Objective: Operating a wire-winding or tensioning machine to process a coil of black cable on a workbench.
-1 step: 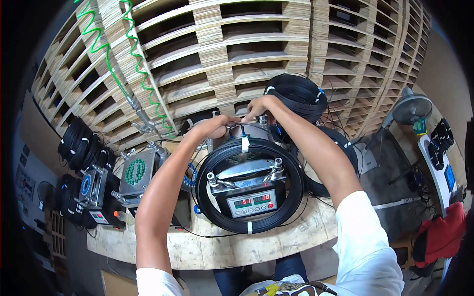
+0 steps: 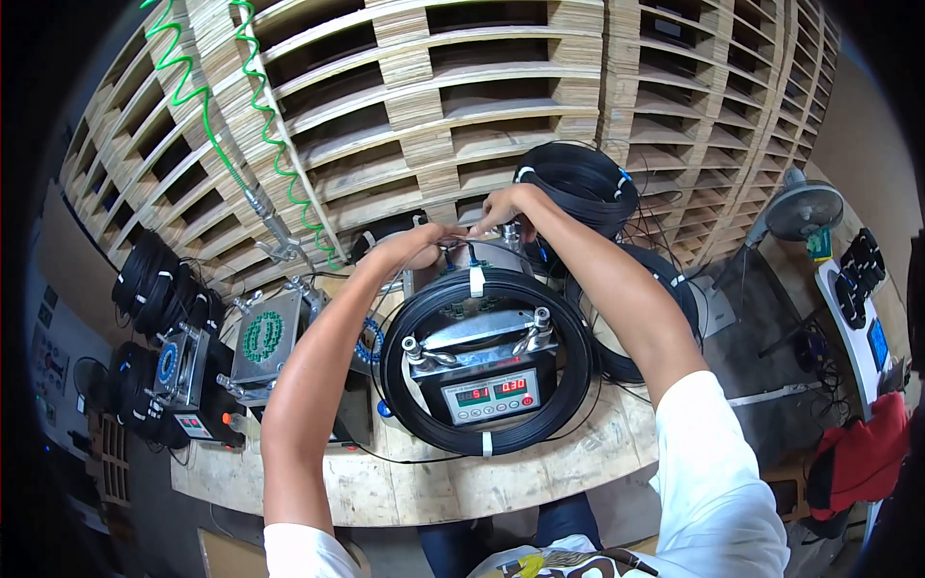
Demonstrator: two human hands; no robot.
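Two hands nearly meet behind the box, L hand [image 2: 431,241] and R hand [image 2: 500,214], fingers curled in narrow by some thin black cable ends [image 2: 472,252]; can't tell if either grips one. Nearer the body than the hands, a big black cable coil [image 2: 581,361] w/ white ties rings the metal box [image 2: 493,397] w/ red-digit panel, on the wooden counter [image 2: 578,467].

In the way: another coil [image 2: 578,188] just beyond & right of R hand, plus one [image 2: 677,289] partly under R forearm. Left of L hand: 2nd box w/ green ring [image 2: 262,337], then 3rd w/ blue ring [image 2: 170,361], orange-cap bottle [image 2: 234,421], stacked coils [image 2: 149,279]. Beyond hands: pallets [image 2: 501,111], green hoses [image 2: 282,144] far L. Fan [image 2: 807,212] well off R.

Hard to see: L fingertips overlap w/ cables & R fingers; L forearm covers part of 2nd box; far-L gear dim, edges cut by dark rim.
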